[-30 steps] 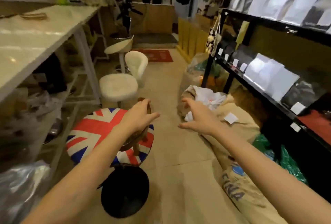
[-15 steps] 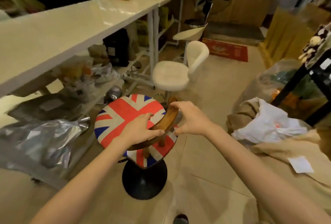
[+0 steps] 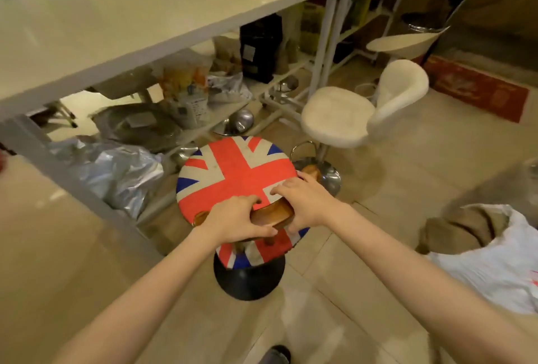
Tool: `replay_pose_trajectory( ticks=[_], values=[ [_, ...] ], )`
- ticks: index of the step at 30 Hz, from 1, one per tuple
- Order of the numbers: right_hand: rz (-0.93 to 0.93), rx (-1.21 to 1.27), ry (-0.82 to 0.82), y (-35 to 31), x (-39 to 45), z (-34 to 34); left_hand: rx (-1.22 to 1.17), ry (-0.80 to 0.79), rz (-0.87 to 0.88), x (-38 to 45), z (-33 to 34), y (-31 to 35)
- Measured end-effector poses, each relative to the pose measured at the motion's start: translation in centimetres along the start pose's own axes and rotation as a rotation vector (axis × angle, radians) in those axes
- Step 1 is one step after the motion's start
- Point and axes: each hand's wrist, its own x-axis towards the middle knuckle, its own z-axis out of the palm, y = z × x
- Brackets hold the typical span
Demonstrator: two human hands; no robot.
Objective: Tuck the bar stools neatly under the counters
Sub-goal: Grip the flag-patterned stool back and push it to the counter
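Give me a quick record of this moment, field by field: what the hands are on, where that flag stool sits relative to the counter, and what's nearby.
left hand: gripping the wooden backrest of the flag stool
right hand: gripping the same backrest
flag stool position: out in the aisle, not yet under the white counter
stool base: black, round, on the tile floor
white stool: beside the counter leg, also untucked
under counter: silver bags and clutter on a low shelf

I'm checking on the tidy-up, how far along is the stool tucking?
Nothing looks finished. Both the left hand and right hand grip the wooden backrest of the flag stool, which stands clear of the counter. The white stool also waits untucked.
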Motion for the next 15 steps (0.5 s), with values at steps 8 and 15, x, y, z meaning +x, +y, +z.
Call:
replay_pose_trajectory(
  ticks=[8,15],
  values=[
    [-0.262,-0.099,0.060,1.4,1.7,0.0,0.143,0.154,-0.015,-1.3,1.5,1.2],
    [-0.400,-0.097,0.119,2.4,2.2,0.9,0.268,0.259,-0.084,-1.1,2.1,1.7]
  ],
)
